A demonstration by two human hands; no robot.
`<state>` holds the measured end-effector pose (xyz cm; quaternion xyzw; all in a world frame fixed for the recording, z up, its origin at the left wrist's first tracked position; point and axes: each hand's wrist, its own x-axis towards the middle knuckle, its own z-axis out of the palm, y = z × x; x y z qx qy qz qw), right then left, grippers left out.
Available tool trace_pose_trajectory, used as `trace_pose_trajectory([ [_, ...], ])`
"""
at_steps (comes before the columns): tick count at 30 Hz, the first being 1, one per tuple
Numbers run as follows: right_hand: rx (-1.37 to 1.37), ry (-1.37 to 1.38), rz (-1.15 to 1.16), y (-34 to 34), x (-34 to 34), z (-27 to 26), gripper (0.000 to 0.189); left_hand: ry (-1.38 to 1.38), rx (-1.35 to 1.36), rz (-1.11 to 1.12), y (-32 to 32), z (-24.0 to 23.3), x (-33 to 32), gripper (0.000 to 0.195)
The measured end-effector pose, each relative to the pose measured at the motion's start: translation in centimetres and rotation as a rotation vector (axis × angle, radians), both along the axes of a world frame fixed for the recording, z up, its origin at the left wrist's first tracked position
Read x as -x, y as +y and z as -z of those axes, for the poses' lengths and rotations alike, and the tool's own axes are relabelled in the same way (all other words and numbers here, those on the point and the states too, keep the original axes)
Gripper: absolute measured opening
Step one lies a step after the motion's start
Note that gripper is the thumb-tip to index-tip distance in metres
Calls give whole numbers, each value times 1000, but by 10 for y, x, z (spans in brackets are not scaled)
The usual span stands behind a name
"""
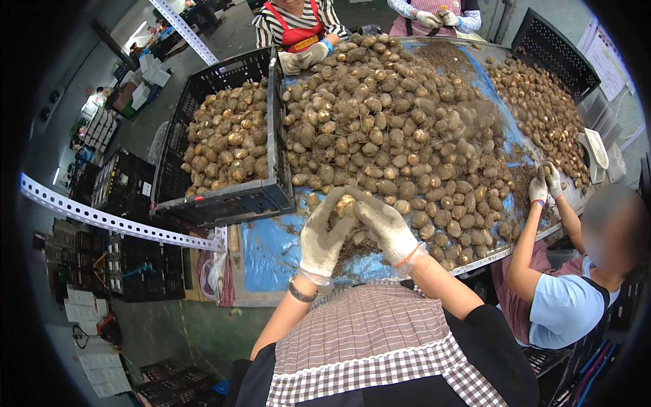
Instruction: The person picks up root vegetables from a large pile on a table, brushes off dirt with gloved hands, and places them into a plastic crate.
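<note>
My left hand (pixel 323 238), in a soiled white knit glove, grips one side of a brown taro corm (pixel 346 205). A pale, bared patch on the corm faces up. My right hand (pixel 384 226), gloved alike with an orange band at the wrist, has its fingers against the corm's other side. Just beyond my hands rises a large heap of hairy taro corms (pixel 376 122) on a table covered with blue plastic sheeting (pixel 269 249). Loose root fibres and soil lie beneath my hands, partly hidden by them.
A black plastic crate (pixel 224 201) holding taro corms stands left of the heap. White perforated metal angle posts (pixel 117 213) cross at left. One co-worker (pixel 564 305) sits at right, gloved hands (pixel 545 184) together; two others (pixel 300 30) (pixel 440 20) stand across the table. More corms (pixel 539 112) lie far right.
</note>
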<state>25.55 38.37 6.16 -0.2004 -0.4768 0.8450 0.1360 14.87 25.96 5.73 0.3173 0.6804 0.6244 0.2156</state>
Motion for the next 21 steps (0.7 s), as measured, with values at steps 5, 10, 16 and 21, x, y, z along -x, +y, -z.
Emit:
trace_pose_trajectory([
  [5,72,85,-71,3,2,10,44,-11,-56,-25,1,-3,3,41],
  [10,-140,5,-126,-1,3,6,51,-109,-142,-138,3,16,6,23],
  [16,192,126,8,-7,16,25,46,-512,-236,-161,8,22,13,20],
  [21,114,7,36,1,13,18,46,-121,-51,-75,2,6,3,41],
])
